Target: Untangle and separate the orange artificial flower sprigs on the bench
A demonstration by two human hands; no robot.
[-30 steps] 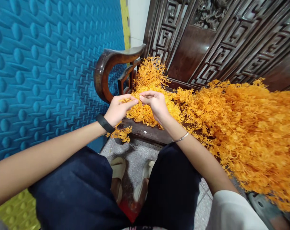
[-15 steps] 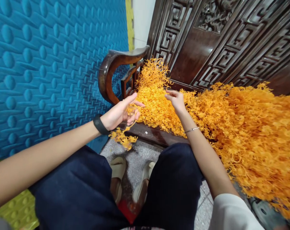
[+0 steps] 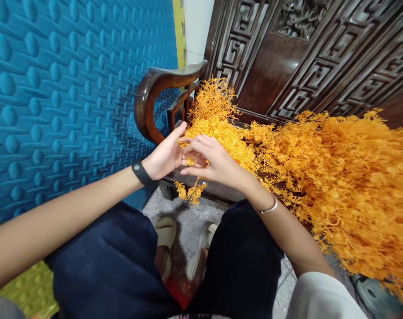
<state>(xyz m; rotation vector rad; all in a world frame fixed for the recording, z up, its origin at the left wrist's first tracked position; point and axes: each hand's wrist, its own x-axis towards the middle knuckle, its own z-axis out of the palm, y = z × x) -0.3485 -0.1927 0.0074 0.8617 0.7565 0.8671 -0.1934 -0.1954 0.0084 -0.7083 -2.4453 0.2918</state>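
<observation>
My left hand (image 3: 168,153) is in front of the bench seat, thumb raised and fingers curled around some orange curly plastic pieces (image 3: 191,191) that hang below it. My right hand (image 3: 213,160) has come up against it, and it hides most of the left fingers. Its thumb and fingers are apart around the left fingertips, with a bit of orange showing between. Whether the right fingertips touch a piece is unclear. Behind both hands lies a heap of the same orange pieces (image 3: 217,119) on the dark wooden bench (image 3: 217,191).
A curved wooden armrest (image 3: 143,97) rises at the left, in front of blue foam matting (image 3: 71,88). The carved backrest (image 3: 271,66) stands behind. A much larger orange pile (image 3: 354,177) spreads to the right. Below are my knees and sandals (image 3: 166,230) on a speckled floor.
My right hand has moved left from the heap to my left hand. The hanging orange pieces have shifted slightly right and up.
</observation>
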